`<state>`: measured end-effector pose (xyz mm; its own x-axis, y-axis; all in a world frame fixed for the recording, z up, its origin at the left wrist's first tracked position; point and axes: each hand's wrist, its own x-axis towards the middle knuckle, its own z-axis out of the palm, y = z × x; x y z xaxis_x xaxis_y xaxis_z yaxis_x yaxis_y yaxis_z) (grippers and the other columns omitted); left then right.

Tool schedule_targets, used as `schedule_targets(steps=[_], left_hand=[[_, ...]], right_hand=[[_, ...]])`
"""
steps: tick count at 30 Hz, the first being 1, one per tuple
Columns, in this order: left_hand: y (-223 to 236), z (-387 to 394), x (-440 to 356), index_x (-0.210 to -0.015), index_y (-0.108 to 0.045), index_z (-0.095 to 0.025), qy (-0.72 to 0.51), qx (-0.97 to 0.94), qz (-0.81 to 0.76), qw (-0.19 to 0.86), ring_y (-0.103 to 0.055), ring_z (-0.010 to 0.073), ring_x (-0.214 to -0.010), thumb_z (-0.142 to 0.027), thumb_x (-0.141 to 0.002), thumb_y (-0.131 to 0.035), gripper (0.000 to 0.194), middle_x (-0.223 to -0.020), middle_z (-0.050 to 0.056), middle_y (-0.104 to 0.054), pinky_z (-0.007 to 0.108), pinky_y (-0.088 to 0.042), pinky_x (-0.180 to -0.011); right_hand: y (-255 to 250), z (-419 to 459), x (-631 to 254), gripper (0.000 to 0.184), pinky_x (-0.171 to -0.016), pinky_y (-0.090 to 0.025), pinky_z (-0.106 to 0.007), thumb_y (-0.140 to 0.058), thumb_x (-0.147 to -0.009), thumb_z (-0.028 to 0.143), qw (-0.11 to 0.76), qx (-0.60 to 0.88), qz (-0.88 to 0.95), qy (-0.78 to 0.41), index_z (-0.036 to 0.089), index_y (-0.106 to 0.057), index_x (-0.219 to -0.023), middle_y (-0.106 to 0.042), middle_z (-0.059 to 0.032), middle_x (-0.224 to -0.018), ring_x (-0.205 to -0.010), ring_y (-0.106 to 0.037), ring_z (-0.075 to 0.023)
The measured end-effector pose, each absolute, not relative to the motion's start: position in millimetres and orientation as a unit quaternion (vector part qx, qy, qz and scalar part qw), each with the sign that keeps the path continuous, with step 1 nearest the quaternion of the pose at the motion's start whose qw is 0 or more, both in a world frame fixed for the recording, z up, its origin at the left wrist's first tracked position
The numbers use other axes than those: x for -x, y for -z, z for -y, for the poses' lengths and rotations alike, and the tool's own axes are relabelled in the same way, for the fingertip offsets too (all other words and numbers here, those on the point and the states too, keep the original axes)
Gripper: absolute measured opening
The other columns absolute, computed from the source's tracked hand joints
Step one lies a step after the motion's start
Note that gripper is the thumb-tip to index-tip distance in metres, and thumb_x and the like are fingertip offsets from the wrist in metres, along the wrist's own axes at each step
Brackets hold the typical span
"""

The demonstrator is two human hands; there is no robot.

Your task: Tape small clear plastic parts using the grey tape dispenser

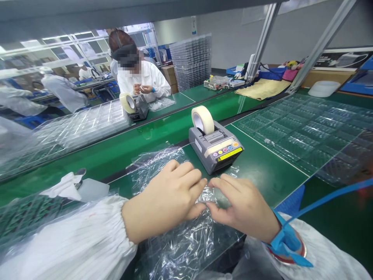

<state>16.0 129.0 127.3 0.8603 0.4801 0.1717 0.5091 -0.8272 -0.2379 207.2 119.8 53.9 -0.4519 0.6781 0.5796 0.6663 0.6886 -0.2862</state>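
My left hand (175, 190) and my right hand (243, 206) meet over the green bench, fingers closed. Between their fingertips is a small crinkled clear plastic bag (208, 195), pinched from both sides. What the bag may contain cannot be made out. More clear plastic bags (186, 249) lie loose below my hands, and others (157, 161) spread behind my left hand. Just beyond my fingers stands a grey tape dispenser (215, 149) with a roll of cream tape (203, 119) on top. A blue wrist strap (287, 237) circles my right wrist, its cord running off to the right.
Clear compartment trays (305, 132) lie on the right, and another tray (26, 221) sits at left beside a white crumpled item (65, 186). A green conveyor belt (145, 136) crosses ahead. Opposite, a co-worker (142, 77) sits by a second tape dispenser (134, 105). A metal post (323, 42) rises at right.
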Motion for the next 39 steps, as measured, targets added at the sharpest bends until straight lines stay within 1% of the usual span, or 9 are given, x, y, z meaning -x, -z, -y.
schedule_targets(steps=[5, 9, 12, 15, 18, 24, 29, 36, 39], left_hand=[[-118, -162, -19, -0.087, -0.065, -0.017, -0.016, 0.948, 0.291, 0.128, -0.047, 0.0205, -0.078, -0.041, -0.079, -0.056, 0.027, -0.073, 0.004, -0.054, 0.033, -0.030, -0.065], [-109, -238, 21, -0.084, -0.065, -0.017, -0.123, 0.833, 0.531, 0.095, -0.047, 0.0246, -0.100, -0.039, -0.076, -0.059, 0.025, -0.091, 0.007, -0.059, 0.034, -0.033, -0.082], [-97, -284, 76, -0.089, -0.063, -0.010, -0.147, 0.730, 0.660, 0.106, -0.047, 0.0281, -0.107, -0.035, -0.080, -0.056, 0.027, -0.102, 0.012, -0.058, 0.041, -0.037, -0.086], [-77, -295, 125, -0.104, -0.056, -0.012, -0.170, 0.616, 0.764, 0.088, -0.054, 0.0212, -0.099, -0.035, -0.086, -0.052, 0.029, -0.109, 0.009, -0.056, 0.042, -0.044, -0.084], [-57, -285, 149, -0.110, -0.053, -0.013, -0.175, 0.546, 0.816, 0.070, -0.057, 0.0193, -0.094, -0.032, -0.088, -0.051, 0.029, -0.109, 0.008, -0.056, 0.039, -0.048, -0.080], [-49, -289, 151, -0.117, -0.050, -0.015, -0.168, 0.515, 0.838, 0.061, -0.053, 0.0229, -0.105, -0.032, -0.087, -0.051, 0.034, -0.120, 0.010, -0.051, 0.045, -0.045, -0.087], [-73, -303, 132, -0.116, -0.050, -0.014, -0.176, 0.574, 0.799, 0.038, -0.054, 0.0218, -0.102, -0.031, -0.088, -0.051, 0.033, -0.117, 0.010, -0.052, 0.044, -0.046, -0.085], [-49, -255, 97, -0.106, -0.055, -0.013, -0.253, 0.710, 0.646, -0.123, -0.059, 0.0175, -0.089, -0.030, -0.087, -0.052, 0.026, -0.105, 0.007, -0.058, 0.037, -0.050, -0.077], [-34, -239, 99, -0.106, -0.055, -0.013, -0.270, 0.724, 0.617, -0.151, -0.059, 0.0174, -0.089, -0.030, -0.087, -0.052, 0.026, -0.104, 0.007, -0.058, 0.037, -0.050, -0.077]], right_hand=[[-50, -132, -204, 0.026, -0.053, -0.040, -0.029, -0.058, -0.075, 0.029, 0.328, 0.418, 0.846, -0.039, 0.017, -0.058, -0.098, -0.063, -0.0018, -0.077, -0.062, -0.059, -0.0169], [-42, -143, -201, 0.042, -0.058, -0.044, -0.029, -0.059, -0.077, 0.034, 0.274, 0.465, 0.833, -0.120, 0.017, -0.051, -0.115, -0.066, -0.0050, -0.095, -0.079, -0.063, -0.0204], [-29, -146, -192, 0.032, -0.065, -0.045, -0.030, -0.057, -0.079, 0.030, 0.210, 0.436, 0.862, -0.151, 0.018, -0.054, -0.109, -0.066, -0.0046, -0.098, -0.083, -0.063, -0.0206], [-12, -143, -178, 0.018, -0.064, -0.044, -0.028, -0.056, -0.080, 0.027, 0.156, 0.379, 0.899, -0.158, 0.021, -0.059, -0.096, -0.066, -0.0018, -0.090, -0.080, -0.063, -0.0190], [3, -138, -164, 0.016, -0.058, -0.041, -0.027, -0.056, -0.080, 0.030, 0.121, 0.333, 0.923, -0.152, 0.021, -0.059, -0.092, -0.066, -0.0009, -0.086, -0.074, -0.063, -0.0180], [3, -138, -132, 0.015, -0.050, -0.040, -0.027, -0.050, -0.083, 0.032, 0.079, 0.267, 0.954, -0.112, 0.019, -0.057, -0.087, -0.065, -0.0021, -0.083, -0.066, -0.062, -0.0182], [-1, -145, -100, 0.014, -0.047, -0.041, -0.026, -0.043, -0.087, 0.019, 0.074, 0.218, 0.970, -0.074, 0.020, -0.057, -0.085, -0.064, -0.0020, -0.080, -0.063, -0.062, -0.0172], [8, -147, -78, 0.017, -0.050, -0.043, -0.026, -0.045, -0.082, 0.006, 0.061, 0.178, 0.981, -0.055, 0.017, -0.059, -0.083, -0.064, -0.0035, -0.078, -0.063, -0.062, -0.0172], [5, -143, -78, 0.019, -0.047, -0.042, -0.026, -0.045, -0.081, 0.003, 0.056, 0.158, 0.985, -0.048, 0.014, -0.059, -0.080, -0.064, -0.0053, -0.076, -0.061, -0.061, -0.0174]])
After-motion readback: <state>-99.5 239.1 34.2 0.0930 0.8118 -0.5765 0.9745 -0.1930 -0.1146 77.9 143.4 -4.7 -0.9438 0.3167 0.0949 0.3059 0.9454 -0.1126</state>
